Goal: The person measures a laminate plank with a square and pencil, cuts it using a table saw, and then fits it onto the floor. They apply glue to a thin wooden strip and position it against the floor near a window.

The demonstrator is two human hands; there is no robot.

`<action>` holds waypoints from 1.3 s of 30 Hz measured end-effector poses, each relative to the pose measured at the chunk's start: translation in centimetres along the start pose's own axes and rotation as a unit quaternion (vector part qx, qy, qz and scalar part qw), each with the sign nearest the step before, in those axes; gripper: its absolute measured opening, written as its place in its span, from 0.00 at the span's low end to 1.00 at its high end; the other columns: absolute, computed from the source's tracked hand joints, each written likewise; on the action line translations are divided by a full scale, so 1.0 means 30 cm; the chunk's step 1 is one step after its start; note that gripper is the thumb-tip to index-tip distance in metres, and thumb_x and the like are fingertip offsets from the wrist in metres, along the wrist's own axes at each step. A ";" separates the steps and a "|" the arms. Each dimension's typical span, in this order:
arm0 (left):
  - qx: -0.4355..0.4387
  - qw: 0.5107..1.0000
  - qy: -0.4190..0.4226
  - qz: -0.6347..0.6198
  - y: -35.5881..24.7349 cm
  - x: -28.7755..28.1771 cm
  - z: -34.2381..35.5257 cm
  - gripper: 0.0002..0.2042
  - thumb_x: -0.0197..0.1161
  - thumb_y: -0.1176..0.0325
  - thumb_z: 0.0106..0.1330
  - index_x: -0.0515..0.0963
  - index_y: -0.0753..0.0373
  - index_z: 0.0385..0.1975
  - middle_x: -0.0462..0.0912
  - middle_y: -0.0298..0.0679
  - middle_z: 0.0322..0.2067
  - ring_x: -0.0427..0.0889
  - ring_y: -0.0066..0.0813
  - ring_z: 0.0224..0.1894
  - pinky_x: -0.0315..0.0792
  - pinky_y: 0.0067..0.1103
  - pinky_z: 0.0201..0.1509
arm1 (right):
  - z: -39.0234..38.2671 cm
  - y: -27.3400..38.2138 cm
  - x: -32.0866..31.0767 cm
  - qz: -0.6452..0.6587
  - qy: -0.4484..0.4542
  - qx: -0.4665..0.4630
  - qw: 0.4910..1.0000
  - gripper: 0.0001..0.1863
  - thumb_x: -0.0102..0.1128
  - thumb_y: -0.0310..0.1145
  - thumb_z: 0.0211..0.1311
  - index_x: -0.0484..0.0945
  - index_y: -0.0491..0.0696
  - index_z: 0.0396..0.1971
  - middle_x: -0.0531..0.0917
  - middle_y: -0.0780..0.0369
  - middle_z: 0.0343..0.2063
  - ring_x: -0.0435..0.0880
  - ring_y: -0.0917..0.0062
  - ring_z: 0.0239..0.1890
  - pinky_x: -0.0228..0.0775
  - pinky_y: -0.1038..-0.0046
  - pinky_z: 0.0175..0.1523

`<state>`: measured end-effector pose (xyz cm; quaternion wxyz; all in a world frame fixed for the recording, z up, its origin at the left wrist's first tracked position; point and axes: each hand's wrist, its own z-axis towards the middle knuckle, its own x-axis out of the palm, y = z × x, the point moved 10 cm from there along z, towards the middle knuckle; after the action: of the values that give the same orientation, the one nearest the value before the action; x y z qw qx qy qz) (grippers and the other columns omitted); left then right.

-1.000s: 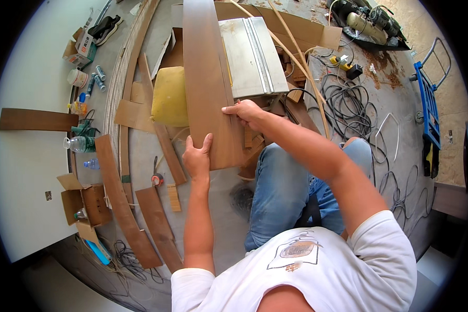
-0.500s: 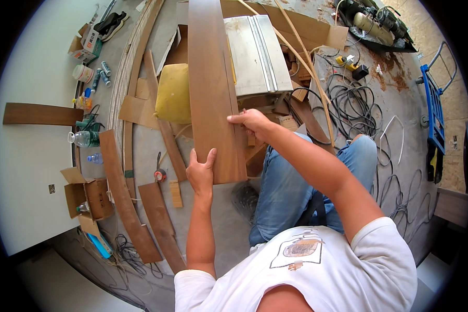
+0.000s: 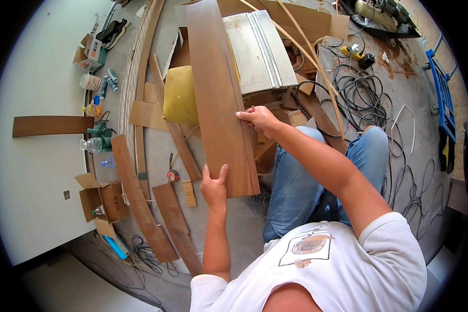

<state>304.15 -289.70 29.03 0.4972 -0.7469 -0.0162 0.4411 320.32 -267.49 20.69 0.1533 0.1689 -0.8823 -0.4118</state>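
Observation:
A long brown wooden plank (image 3: 218, 99) lies lengthwise in front of me, its near end toward my body. My left hand (image 3: 215, 186) is closed on the near left corner, thumb on top and the fingers hidden underneath. At the right edge, my right hand (image 3: 261, 119) pinches a thin reddish stick that looks like a pencil; only a bit of it shows, and its tip is hidden. A dark line runs along the plank near that edge. Under the plank, a yellow block-like thing (image 3: 180, 94) shows to the left and a pale metal-topped saw table (image 3: 260, 49) to the right.
Brown plank offcuts (image 3: 143, 200) lie on the floor at left, near a tape measure (image 3: 173, 176), bottles (image 3: 96, 145) and an open cardboard box (image 3: 112, 202). Coiled black cables (image 3: 361, 96) and a blue trolley (image 3: 444, 99) are at right. Long thin strips (image 3: 309, 52) lean beside the saw table.
My right hand has slid farther from me along the plank's right edge. The left hand keeps its grip on the corner. The whole view has shifted slightly.

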 end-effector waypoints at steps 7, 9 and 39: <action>-0.005 1.000 -0.008 -0.009 0.048 0.002 -0.051 0.31 0.74 0.49 0.62 0.77 0.68 0.57 0.88 0.51 0.43 0.88 0.45 0.45 0.78 0.32 0.49 | 0.059 0.041 -0.029 0.023 0.016 0.004 1.000 0.17 0.75 0.44 0.58 0.77 0.50 0.26 0.77 0.68 0.24 0.70 0.84 0.23 0.60 0.77 0.27; -0.008 1.000 -0.011 0.002 0.058 -0.008 -0.062 0.30 0.74 0.50 0.62 0.78 0.68 0.56 0.88 0.51 0.43 0.88 0.45 0.45 0.78 0.32 0.48 | 0.099 0.068 -0.026 0.021 -0.001 -0.010 1.000 0.17 0.76 0.43 0.58 0.76 0.51 0.26 0.77 0.68 0.23 0.71 0.85 0.22 0.57 0.77 0.25; -0.065 0.997 0.025 -0.015 0.172 -0.094 -0.329 0.29 0.74 0.53 0.63 0.77 0.67 0.57 0.88 0.47 0.44 0.87 0.34 0.46 0.77 0.28 0.52 | 0.063 0.044 0.006 -0.007 0.007 -0.083 0.996 0.17 0.73 0.43 0.62 0.81 0.44 0.28 0.81 0.66 0.26 0.74 0.83 0.28 0.68 0.75 0.35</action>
<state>306.96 -300.80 28.09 0.4543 -0.7882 -0.0436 0.4128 319.15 -265.50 20.58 0.1700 0.1645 -0.8427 -0.4836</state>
